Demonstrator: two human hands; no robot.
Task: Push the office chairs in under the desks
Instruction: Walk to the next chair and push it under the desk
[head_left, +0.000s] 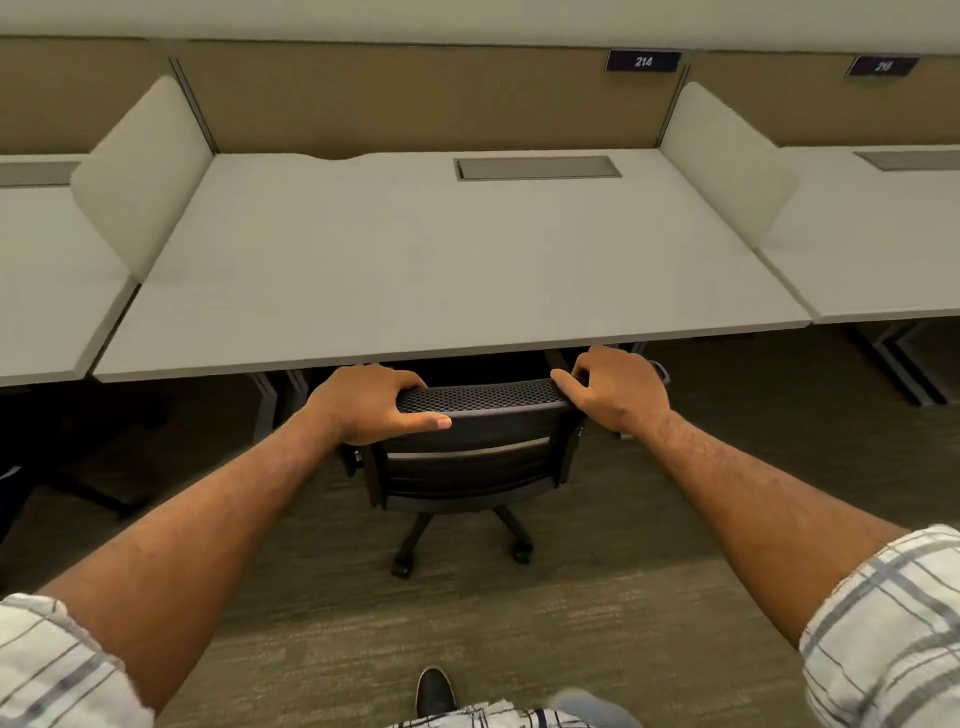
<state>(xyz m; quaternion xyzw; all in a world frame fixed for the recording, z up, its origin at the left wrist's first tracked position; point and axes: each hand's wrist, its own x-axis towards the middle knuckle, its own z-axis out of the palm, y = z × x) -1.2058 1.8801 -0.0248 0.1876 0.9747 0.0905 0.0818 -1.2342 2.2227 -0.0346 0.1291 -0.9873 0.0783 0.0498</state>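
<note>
The office chair (467, 467), black with a mesh back, sits square to the middle of the bench (441, 260), and its top rail is right up at the bench's front edge. The seat is out of sight beneath the bench top. Two castors (401, 567) of the star base show on the carpet (597, 649) on the near side.

Both hands are on that top rail. The left hand (363, 402) grips the left end, fingers (400, 382) curled over the far side and thumb laid flat along the near face. The right hand (618, 387) clamps the right corner, fingers wrapped over the back and thumb stretched along the mesh. Bare forearms reach in from rolled plaid sleeves (883, 639).

Near the bench's back edge, right of centre, a grey hatch (537, 168) is set into the top. Cream dividers (145, 171) stand along its left and right edges, with neighbouring benches beyond them. A plate reading 214 (642, 61) sits on the tan back panel (415, 98) above the back right corner. One dark shoe (435, 691) shows on the carpet below.
</note>
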